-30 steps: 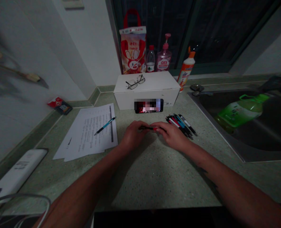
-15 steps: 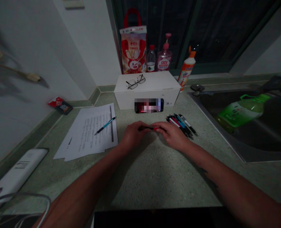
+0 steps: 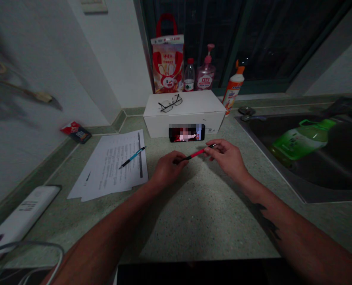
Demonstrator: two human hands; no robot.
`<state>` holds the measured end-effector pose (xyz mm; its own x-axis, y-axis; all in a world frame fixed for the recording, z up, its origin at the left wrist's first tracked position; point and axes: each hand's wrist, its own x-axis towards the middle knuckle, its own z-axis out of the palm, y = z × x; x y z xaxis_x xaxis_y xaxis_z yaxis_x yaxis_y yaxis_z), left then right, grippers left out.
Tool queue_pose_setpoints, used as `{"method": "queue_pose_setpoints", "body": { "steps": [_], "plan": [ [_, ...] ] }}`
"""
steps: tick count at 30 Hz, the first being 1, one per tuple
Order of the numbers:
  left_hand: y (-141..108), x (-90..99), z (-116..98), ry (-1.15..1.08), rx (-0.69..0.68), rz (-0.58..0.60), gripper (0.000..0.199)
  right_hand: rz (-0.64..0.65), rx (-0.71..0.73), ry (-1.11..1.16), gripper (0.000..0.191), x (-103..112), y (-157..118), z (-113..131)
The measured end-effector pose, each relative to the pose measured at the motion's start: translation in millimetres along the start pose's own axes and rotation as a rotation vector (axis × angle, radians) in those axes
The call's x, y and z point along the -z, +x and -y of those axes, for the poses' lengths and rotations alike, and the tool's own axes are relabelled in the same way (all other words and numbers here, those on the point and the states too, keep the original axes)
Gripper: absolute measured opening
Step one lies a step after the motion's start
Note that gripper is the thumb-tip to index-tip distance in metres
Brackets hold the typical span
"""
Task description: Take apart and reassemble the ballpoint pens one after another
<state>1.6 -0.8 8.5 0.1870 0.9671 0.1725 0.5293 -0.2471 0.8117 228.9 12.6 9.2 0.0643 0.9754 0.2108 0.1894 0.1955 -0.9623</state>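
A red and black pen spans the gap between my hands above the counter, its right end slightly higher in the picture. My left hand pinches the black end, closed around it. At the other end, the fingertips of my right hand are closed on the pen near its clip. To the left, a blue and black pen lies across printed sheets of paper. Just behind the hands, a phone with a lit, partly blurred screen leans against a white box.
Eyeglasses rest on the box. Behind it stand a red bag, a small bottle, a pink pump bottle and an orange-capped bottle. The sink at right holds a green jug. A white power strip lies left.
My right hand has shifted slightly right and up, showing more of the red pen. The group of pens seen earlier at the right no longer shows; my right hand covers that spot.
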Motion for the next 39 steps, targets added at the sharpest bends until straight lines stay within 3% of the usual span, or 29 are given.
{"method": "queue_pose_setpoints", "body": {
  "steps": [4,14,34,39],
  "plan": [
    [-6,-3.7,-6,-0.029,0.01,0.086,0.005,-0.006,-0.044,0.164,0.061,-8,-2,0],
    [-7,-4.6,-5,-0.03,-0.006,0.086,0.005,0.02,-0.028,0.147,0.067,-8,-5,-1],
    [-10,-10.9,6,0.04,-0.04,0.163,0.009,0.116,-0.028,0.068,0.057,-6,-6,2],
    [-10,-9.2,2,-0.005,-0.042,0.132,0.009,0.126,-0.052,0.167,0.084,-13,-8,2]
  ]
}}
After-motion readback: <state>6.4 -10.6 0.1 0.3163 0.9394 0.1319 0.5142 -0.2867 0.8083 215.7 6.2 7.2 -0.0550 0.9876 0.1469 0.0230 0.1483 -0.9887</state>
